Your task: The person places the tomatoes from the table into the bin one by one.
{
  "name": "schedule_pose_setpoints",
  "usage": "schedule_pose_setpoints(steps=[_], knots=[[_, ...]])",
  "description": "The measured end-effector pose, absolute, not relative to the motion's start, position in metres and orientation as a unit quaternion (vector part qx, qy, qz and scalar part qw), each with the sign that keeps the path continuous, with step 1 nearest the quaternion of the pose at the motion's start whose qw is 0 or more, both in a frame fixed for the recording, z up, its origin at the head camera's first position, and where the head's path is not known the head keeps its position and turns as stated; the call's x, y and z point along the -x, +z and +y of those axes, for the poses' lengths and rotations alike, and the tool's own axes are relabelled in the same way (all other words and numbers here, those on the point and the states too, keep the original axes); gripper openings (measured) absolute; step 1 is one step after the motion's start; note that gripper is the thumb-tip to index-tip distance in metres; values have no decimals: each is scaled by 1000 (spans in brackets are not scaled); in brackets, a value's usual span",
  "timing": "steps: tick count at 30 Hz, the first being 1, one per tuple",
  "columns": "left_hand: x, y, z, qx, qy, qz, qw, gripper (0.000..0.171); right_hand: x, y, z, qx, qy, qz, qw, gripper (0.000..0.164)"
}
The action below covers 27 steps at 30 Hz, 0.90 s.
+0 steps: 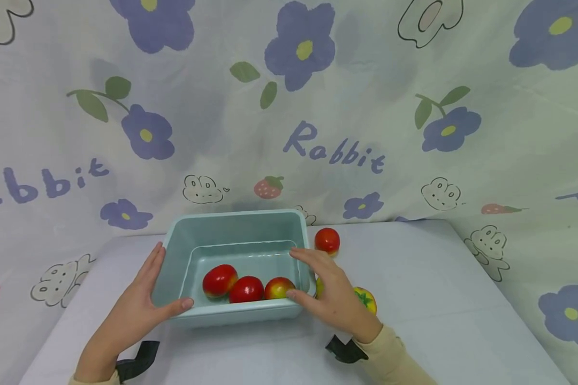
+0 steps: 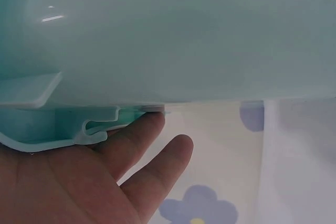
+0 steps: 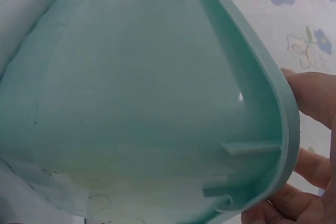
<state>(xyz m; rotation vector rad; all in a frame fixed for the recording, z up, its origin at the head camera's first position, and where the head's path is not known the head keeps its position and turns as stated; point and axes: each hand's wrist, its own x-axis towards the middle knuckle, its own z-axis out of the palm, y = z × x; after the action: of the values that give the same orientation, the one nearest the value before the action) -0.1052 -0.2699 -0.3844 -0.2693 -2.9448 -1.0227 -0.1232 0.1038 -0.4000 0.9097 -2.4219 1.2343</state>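
Both hands hold a light teal plastic bin [image 1: 236,309] at its sides. My left hand [image 1: 134,302] lies along the left wall, thumb over the near-left rim; the left wrist view shows its fingers [image 2: 137,142] under the rim. My right hand [image 1: 334,294] grips the near-right corner, thumb and fingers reaching over the rim. Inside, along the near wall, sit three shiny fruits that look like tomatoes: a red one [image 1: 220,280] at left, another red tomato [image 1: 246,289] in the middle, and a red-yellow tomato [image 1: 278,287] beside the right thumb.
Outside the bin, a red tomato [image 1: 327,241] stands past its right wall. A yellow-red tomato with a green top [image 1: 366,300] is partly hidden behind the right hand. The white-covered table [image 1: 428,289] backs onto a flower-printed curtain [image 1: 347,107].
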Motion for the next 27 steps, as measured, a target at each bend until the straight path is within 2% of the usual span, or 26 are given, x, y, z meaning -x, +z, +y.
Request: schedule_pose_setpoints(steps=[14,27], knots=[[107,-385,-270,79,-318,-945,4,120,124,-391,127,-277,459,-830,153,59],[107,-384,-270,77,-315,-946,2,120,122,-399,148,-271,487,-817,149,58]])
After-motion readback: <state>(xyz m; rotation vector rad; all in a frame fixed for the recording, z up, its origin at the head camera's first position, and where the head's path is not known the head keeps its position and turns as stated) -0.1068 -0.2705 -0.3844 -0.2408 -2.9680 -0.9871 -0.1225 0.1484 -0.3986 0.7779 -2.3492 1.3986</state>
